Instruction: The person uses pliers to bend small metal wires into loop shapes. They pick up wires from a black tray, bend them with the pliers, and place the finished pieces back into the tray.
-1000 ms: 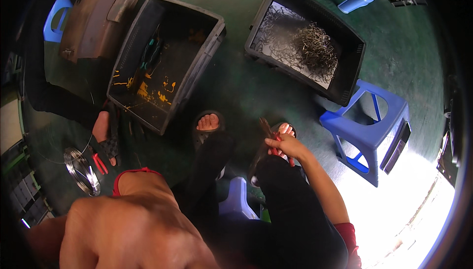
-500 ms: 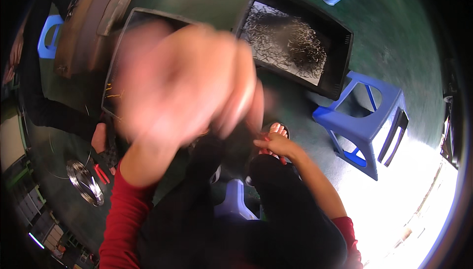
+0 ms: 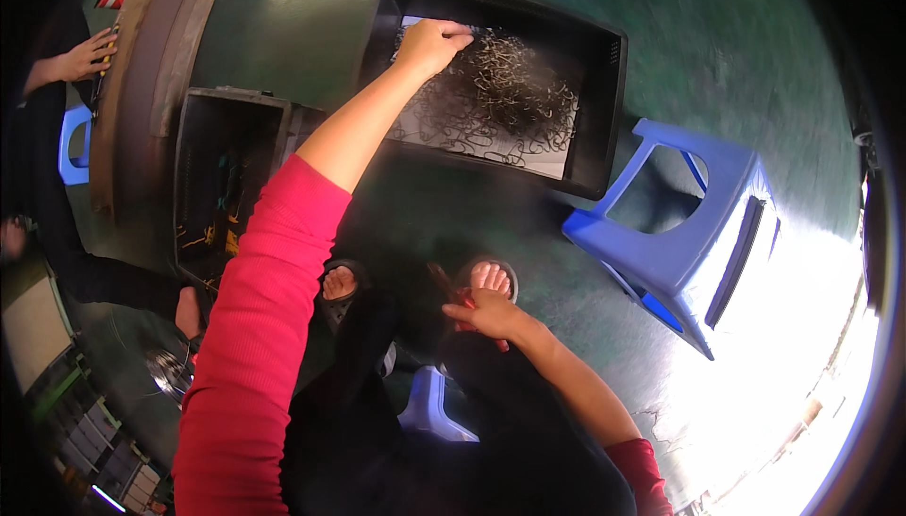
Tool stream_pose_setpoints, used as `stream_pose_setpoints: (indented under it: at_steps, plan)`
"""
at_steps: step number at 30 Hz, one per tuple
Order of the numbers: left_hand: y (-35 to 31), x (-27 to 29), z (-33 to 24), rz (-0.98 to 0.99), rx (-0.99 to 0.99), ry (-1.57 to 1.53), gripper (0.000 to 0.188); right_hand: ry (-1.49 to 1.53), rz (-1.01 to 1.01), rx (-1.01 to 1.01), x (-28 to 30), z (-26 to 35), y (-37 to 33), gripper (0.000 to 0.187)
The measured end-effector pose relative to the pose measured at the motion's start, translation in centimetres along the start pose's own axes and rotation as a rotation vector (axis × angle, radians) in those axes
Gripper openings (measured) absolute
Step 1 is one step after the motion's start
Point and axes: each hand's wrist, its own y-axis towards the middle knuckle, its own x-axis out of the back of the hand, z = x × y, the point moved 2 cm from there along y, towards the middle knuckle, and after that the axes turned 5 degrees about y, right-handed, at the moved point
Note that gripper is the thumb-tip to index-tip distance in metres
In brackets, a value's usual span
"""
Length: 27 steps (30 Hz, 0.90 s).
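Note:
My left hand (image 3: 432,47) reaches over the far side of a black plastic crate (image 3: 615,110), its fingers pinched together; anything between them is too small to make out. Beneath and beside it, a heap of bent wire hooks (image 3: 514,82) lies on a white sheet (image 3: 528,157) inside the crate. Low over my right knee, my right hand (image 3: 486,313) is closed around red-handled pliers (image 3: 500,342), whose jaws are hard to make out.
A second black crate (image 3: 181,186) stands at left with yellow pieces inside. To the right is a blue stool (image 3: 651,247). Another person's hand (image 3: 90,55) rests by a brown beam (image 3: 132,91). A wire coil (image 3: 168,372) lies lower left.
My left hand has swung from close before the camera out to the far side of the crate with the hooks. My right hand keeps hold of the pliers. The view has shifted.

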Motion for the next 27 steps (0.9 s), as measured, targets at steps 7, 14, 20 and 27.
stream_pose_setpoints:
  at_steps: [7, 14, 20, 27]
  plan:
    - [0.8, -1.8, -1.8, -0.106, -0.11, -0.012, 0.028, 0.065, 0.029, 0.052, 0.6, -0.2, -0.7, 0.05]
    - [-2.2, 0.8, -6.5, -0.321, -0.495, 0.421, 0.019, -0.021, 0.018, 0.105, 0.1, -1.4, 0.2, 0.051]
    - [-2.9, 2.0, -6.8, 0.143, -0.06, 0.8, 0.013, -0.08, -0.002, 0.076, 0.2, -1.5, 0.4, 0.056]
    - [-4.3, 4.8, -6.0, -0.014, -0.123, 0.399, 0.014, -0.025, 0.078, 0.019, 0.3, -0.9, 0.2, 0.064]
